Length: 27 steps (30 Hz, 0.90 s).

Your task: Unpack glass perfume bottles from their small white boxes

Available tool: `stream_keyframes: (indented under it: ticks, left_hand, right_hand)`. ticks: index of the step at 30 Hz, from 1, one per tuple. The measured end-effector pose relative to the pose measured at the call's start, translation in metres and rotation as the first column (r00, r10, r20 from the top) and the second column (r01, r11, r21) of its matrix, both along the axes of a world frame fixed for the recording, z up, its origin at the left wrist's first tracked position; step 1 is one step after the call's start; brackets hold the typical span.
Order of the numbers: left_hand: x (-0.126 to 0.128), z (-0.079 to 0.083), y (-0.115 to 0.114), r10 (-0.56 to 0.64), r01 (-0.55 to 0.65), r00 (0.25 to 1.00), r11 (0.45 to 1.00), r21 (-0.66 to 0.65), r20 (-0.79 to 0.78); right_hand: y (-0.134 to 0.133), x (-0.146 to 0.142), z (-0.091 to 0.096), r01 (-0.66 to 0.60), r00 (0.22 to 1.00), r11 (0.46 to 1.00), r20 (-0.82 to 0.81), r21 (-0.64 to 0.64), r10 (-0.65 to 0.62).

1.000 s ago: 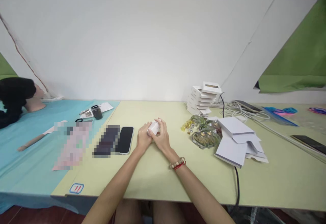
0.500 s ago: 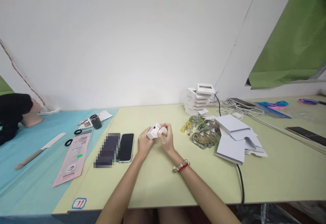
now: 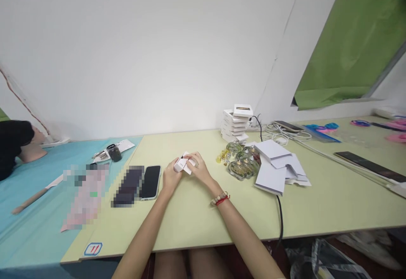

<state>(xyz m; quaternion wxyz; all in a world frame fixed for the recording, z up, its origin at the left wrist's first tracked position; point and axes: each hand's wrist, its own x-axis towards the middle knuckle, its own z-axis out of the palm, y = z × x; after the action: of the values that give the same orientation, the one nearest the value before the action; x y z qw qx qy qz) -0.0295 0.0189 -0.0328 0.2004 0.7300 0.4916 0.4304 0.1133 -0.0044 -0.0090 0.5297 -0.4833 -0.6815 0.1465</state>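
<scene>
Between my two hands is a small white cardboard box (image 3: 179, 165), held above the yellow-green table (image 3: 190, 220). My left hand (image 3: 171, 176) grips the box from its left side. The fingers of my right hand (image 3: 199, 168) are bent onto a white flap (image 3: 190, 165) at the box's right end. What lies inside the box is hidden. A black-screened phone (image 3: 151, 181) rests left of my left hand. To the right of my right hand lie several clear packs with greenish contents (image 3: 241, 167) and small yellow pieces (image 3: 223, 155).
A stack of white boxes (image 3: 235, 122) stands near the wall. Flat white cartons (image 3: 272, 175) lie in a pile at right, by a black cable (image 3: 281, 215) and white cables (image 3: 285, 133). On the blue cloth at left are a knife (image 3: 34, 198), a dark jar (image 3: 114, 153) and a mannequin head (image 3: 30, 141).
The view has swung slightly right, so the table's things appear shifted left. My right-hand fingers have moved over the box's end, and its flap stands out more.
</scene>
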Motion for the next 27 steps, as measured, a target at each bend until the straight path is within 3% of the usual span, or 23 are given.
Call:
stream_keyframes:
  ticks: [5,10,14,23,27]
  left_hand:
    - [0.002,-0.005,-0.003,0.019,-0.018,0.997,1.0,0.022,-0.076]
    - [0.003,-0.007,-0.006,0.055,-0.047,0.983,0.998,0.049,-0.176]
    - [0.001,-0.007,-0.004,0.017,0.001,0.977,0.996,0.085,-0.214]
    - [-0.002,0.0,-0.002,0.065,-0.06,0.971,0.998,0.031,-0.231]
    - [-0.003,0.003,-0.003,0.077,-0.063,0.952,0.996,0.055,-0.295]
  right_hand:
    - [-0.001,-0.001,-0.003,-0.007,0.998,1.0,0.059,-0.013,0.008]
    - [0.002,0.0,-0.005,0.085,0.993,0.995,0.08,0.043,-0.088]
    - [0.003,0.002,-0.002,0.17,0.982,0.983,0.074,0.064,-0.175]
    - [0.008,0.016,-0.004,0.217,0.97,0.976,0.114,-0.012,-0.214]
    - [0.009,0.022,-0.004,0.136,0.985,0.991,0.103,-0.003,-0.135]
